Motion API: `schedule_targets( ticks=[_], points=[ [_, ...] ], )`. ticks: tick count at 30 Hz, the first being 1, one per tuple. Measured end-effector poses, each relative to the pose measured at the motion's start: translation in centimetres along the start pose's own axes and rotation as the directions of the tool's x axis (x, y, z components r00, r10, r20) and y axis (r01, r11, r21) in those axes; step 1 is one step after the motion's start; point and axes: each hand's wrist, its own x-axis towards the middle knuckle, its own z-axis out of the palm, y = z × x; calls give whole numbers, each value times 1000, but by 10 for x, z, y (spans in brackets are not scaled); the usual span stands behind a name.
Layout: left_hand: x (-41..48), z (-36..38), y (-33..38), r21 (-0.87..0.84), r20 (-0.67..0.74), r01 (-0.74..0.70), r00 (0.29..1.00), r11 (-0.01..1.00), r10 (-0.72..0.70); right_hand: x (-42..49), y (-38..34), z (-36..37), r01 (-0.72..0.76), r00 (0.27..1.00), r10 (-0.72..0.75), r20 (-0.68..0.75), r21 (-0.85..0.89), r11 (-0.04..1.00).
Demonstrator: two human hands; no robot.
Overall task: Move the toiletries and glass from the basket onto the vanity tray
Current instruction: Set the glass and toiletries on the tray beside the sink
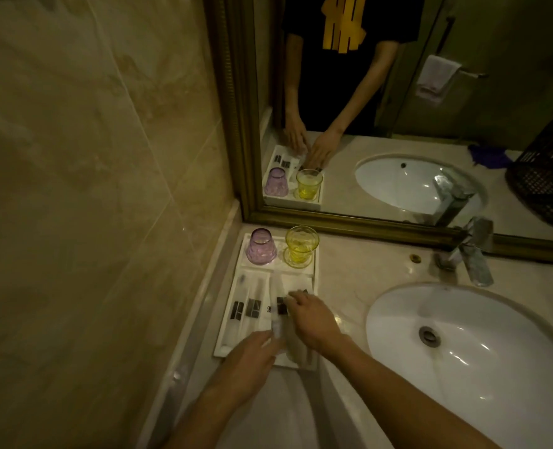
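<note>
dim marble counter [349, 280] ran along a gilt-framed mirror [398, 124], with a white sink [462, 351] set in its right half and a white vanity tray [314, 273] tucked into the far left corner. we had both hands over the tray's near end. our left hand [252, 358] was closed on a small clear bottle [276, 328], blurred, its long axis running near to far like the sachets [246, 309] already lying in the left compartment. our right hand [310, 319] lay just beside it, fingers curled on a dark-labelled packet [281, 307] at the tray's middle; how firmly, we could not tell. a purple glass [261, 246], upside down, and a yellow glass [301, 246], upright, stood along the tray's far edge. the dark basket showed only as a reflection at the mirror's right edge. we judged the bottle needed laying down parallel to the sachets, our left hand being nearer.
</note>
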Motion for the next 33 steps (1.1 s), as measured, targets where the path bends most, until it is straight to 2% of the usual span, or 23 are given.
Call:
schedule_targets(
  ticks=[2, 6, 7, 9, 14, 24, 28, 30, 33],
  points=[
    [0, -2, 7, 11, 31, -98, 995, 995, 98, 4, 6, 0, 58, 995, -54, 78, -46, 997],
    [-2, -5, 5, 28, 26, -115, 993, 993, 114, 4, 8, 3, 151, 982, -138, 126, -103, 983],
    [-3, -7, 3, 26, 18, -112, 994, 993, 112, 5, 8, 4, 155, 983, -143, 118, -106, 982],
    [-6, -14, 4, -20, 89, -28, 996, 999, 30, 8, 5, 3, 146, 986, -135, 101, -110, 983],
    [-8, -18, 3, -30, 172, 33, 985, 999, -28, 20, -4, -1, 217, 965, -186, 187, -162, 962],
    [-10, -19, 11, 101, 221, 141, 962, 985, -161, 29, -5, 6, 159, 962, -104, 253, -208, 965],
    [-9, -13, 14, 87, 135, 92, 985, 992, -103, 25, -9, 3, 119, 986, -102, 129, -130, 984],
    [-10, -10, 17, 79, 135, 77, 987, 994, -87, 22, -10, 0, 81, 995, -74, 62, -106, 991],
    [-15, -2, 17, 86, 149, 69, 985, 994, -82, 23, -11, -2, 98, 981, -71, 180, -144, 985]
  ],
)
